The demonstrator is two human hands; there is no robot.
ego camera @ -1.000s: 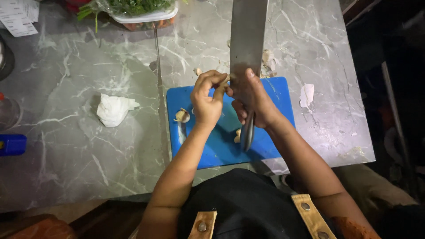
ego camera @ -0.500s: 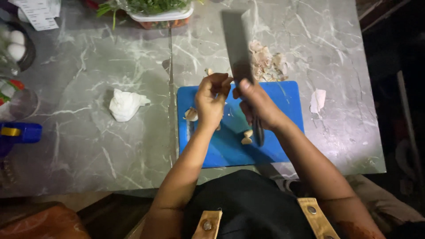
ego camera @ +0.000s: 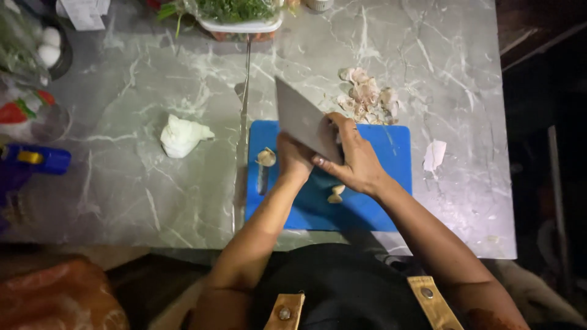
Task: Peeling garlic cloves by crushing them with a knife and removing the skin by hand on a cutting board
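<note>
A blue cutting board [ego camera: 379,211] lies on the grey marble counter [ego camera: 153,183]. My right hand [ego camera: 353,160] grips a broad cleaver [ego camera: 301,117], its blade tilted up and to the left over the board. My left hand [ego camera: 293,157] sits just under the blade with its fingers closed on something small that the hand and blade hide. A garlic clove [ego camera: 266,157] rests at the board's left side and another peeled piece [ego camera: 335,194] lies below my right hand.
Garlic skins [ego camera: 367,96] are piled beyond the board. A crumpled white tissue [ego camera: 182,135] lies to the left and a white scrap [ego camera: 434,155] to the right. A tray of greens [ego camera: 238,13] stands at the far edge. A blue object [ego camera: 36,160] is at far left.
The cleaver has tipped from nearly upright to leaning left. Both hands have stayed together over the board. The view has shifted, showing more of the counter's far side.
</note>
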